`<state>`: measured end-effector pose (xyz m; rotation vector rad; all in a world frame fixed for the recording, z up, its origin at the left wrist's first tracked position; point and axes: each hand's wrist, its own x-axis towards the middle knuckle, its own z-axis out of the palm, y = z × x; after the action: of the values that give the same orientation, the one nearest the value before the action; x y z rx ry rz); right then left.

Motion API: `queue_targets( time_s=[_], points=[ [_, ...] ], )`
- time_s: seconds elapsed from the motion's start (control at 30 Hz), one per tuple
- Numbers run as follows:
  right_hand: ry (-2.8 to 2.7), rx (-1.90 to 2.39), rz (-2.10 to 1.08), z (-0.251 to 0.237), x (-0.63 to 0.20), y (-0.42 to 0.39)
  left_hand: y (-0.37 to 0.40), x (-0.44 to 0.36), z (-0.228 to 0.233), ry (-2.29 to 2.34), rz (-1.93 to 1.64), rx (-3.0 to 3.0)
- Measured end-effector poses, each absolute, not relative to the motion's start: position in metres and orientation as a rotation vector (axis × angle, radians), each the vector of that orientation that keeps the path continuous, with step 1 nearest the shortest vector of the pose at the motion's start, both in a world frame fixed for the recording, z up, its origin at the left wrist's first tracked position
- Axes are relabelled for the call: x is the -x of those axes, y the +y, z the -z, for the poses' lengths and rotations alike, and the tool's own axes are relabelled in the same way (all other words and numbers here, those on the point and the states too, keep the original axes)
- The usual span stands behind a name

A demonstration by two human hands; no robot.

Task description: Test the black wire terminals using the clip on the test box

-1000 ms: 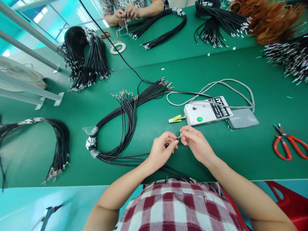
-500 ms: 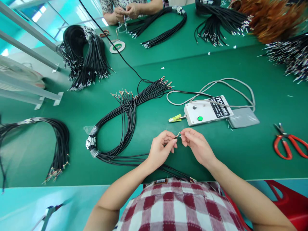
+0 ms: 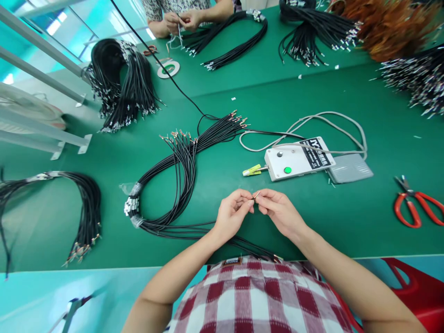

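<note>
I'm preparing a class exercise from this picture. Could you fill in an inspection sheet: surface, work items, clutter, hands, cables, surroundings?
Surface: green tabletop.
Work items: thin black cable in hand; looped black cable bundle; white box with a yellow clip; grey pedal.
Clutter: small white scrap; red-handled pliers at right.
Hands: left hand pinches the thin black cable; right hand pinches near its tip.
Cables: grey cord loops behind and crosses the white box.
Surroundings: another person's hands across the table.
</note>
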<state>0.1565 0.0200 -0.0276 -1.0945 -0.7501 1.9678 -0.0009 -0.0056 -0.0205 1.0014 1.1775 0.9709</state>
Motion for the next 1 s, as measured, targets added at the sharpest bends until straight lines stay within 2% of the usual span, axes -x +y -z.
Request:
queue_targets(
  time_s=[0.2, 0.43, 0.63, 0.73, 0.8, 1.0],
  points=[
    [-0.825, 1.172, -1.816, 0.032, -0.156, 0.013, -0.003, -0.009, 0.025, 1.122, -1.069, -1.173],
    [-1.009, 1.188, -1.708, 0.035, -0.159, 0.012, -0.001, -0.018, 0.039, 1.166, -1.263, -1.096],
    [-1.274, 1.254, -1.525, 0.042, -0.162, 0.014, -0.007, -0.007, 0.047, 1.366, -1.184, -1.852],
    [-1.492, 1.265, -1.361, 0.043, -0.169, 0.016, -0.004, -0.003, 0.046, 1.378, -1.138, -1.988],
    [-1.706, 1.284, -1.179, 0.039, -0.176, 0.018, -0.001, 0.0, 0.044, 1.412, -1.087, -1.907],
    [-2.345, 1.182, -0.215, 0.023, -0.179, 0.027, 0.007, 0.007, 0.039, 1.436, -0.932, -1.602]
  ],
)
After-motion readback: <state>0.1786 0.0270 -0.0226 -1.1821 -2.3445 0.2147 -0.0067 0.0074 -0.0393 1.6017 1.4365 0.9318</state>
